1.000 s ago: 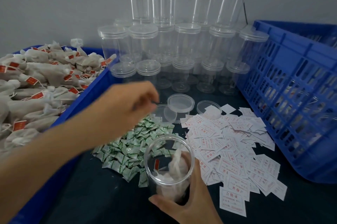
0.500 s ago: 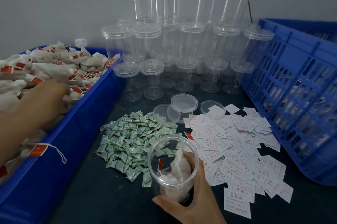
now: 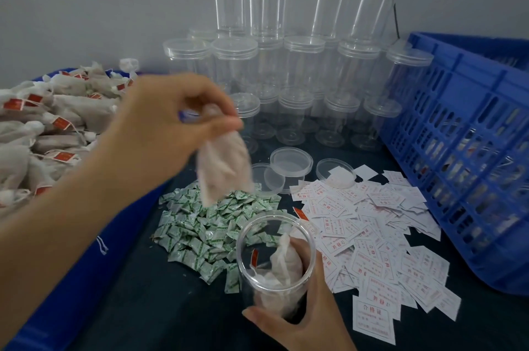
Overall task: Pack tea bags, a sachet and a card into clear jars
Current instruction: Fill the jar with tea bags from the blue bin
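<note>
**Surface and room.** We see a dark table (image 3: 160, 307) set against a grey wall (image 3: 86, 7). Lidded clear jars (image 3: 303, 64) are stacked in tiers at the back. A blue bin (image 3: 120, 239) at the left is heaped with tea bags (image 3: 43, 127), and a slotted blue crate (image 3: 458, 150) stands at the right. Between them lie a heap of green sachets (image 3: 206, 224), a spread of white cards (image 3: 372, 236) and a few loose lids (image 3: 290, 162).

**Hands.** The left hand (image 3: 160, 133) is raised over the sachets. Its thumb and fingers pinch the top of one tea bag (image 3: 223, 167), which hangs blurred, above and to the left of the jar mouth. The right hand (image 3: 309, 319) wraps the open jar (image 3: 245, 273), thumb in front and fingers behind. The jar stands upright near the table's front edge, between sachets and cards. Packed bags (image 3: 283, 262) with a red tag lie inside.

**Change.** Half a second earlier the left hand was in the bin among the tea bags. It has since crossed toward the jar carrying a bag. The right hand and jar have kept their place.
</note>
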Available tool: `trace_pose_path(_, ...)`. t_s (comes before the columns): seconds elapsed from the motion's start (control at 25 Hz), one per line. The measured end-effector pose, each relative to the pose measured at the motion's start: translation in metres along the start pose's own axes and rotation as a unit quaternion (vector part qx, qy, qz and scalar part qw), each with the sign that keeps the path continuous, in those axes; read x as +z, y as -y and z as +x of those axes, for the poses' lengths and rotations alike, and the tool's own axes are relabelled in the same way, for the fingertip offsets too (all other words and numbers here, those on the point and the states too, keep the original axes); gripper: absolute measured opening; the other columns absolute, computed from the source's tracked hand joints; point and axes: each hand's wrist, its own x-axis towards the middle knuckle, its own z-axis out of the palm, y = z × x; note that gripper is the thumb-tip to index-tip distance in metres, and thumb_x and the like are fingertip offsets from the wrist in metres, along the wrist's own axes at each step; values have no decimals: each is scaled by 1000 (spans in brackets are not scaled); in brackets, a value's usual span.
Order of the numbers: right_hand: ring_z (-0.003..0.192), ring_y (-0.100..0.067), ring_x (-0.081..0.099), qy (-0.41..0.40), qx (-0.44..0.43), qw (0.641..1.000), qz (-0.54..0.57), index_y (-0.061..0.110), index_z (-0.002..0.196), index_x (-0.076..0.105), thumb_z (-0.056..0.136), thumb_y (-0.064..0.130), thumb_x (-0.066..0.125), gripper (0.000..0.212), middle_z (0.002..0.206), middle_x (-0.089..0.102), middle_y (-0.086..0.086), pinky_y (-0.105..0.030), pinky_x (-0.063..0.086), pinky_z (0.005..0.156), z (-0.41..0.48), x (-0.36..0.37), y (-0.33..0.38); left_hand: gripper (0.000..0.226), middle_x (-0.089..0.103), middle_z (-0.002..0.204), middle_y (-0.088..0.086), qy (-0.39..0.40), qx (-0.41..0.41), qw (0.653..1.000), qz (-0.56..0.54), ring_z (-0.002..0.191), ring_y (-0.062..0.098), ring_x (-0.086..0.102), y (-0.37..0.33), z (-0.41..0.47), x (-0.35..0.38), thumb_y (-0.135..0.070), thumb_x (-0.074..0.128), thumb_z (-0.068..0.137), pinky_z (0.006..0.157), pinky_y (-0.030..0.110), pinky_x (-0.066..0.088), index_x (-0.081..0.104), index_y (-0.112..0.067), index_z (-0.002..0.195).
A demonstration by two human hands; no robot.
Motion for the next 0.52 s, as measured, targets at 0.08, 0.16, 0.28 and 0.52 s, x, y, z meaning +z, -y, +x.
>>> trace_pose_path(0.08, 129, 4, 51, 0, 3, 1000, 1, 52, 142, 27, 60, 64, 88, 103, 142, 49, 26, -4, 39, 97, 0, 0, 1, 13, 71, 81, -11, 61, -42, 994, -85, 78, 6, 69, -22, -6, 21, -36, 70, 68, 73, 15, 55, 71, -30, 79)
trace_pose_path(0.16, 126, 2, 54, -2, 5, 1000, 3, 58, 139, 27, 59, 63, 88, 102, 139, 52, 25, -5, 41, 96, 1, 0, 2, 10, 71, 80, -8, 107, -79, 983, -129, 79, 9, 69, -29, -12, 37, -22, 75, 69, 76, 21, 57, 72, -23, 79)
trace_pose_path(0.28, 126, 3, 54, -8, -1, 1000, 6, 62, 138, 27, 61, 59, 89, 100, 138, 53, 25, -6, 43, 95, 2, 0, 3, 17, 70, 82, -10, 156, -111, 974, -119, 84, 8, 68, -25, -20, 49, -9, 78, 72, 83, 27, 56, 70, -22, 81)
trace_pose_path(0.52, 127, -3, 55, -2, 9, 1000, 10, 51, 138, 32, 57, 59, 92, 101, 139, 53, 20, -28, 49, 98, -3, 0, -1, 27, 70, 93, -11, 153, -156, 969, -115, 88, 3, 68, -13, -26, 34, -25, 76, 67, 84, 16, 54, 67, -23, 92)
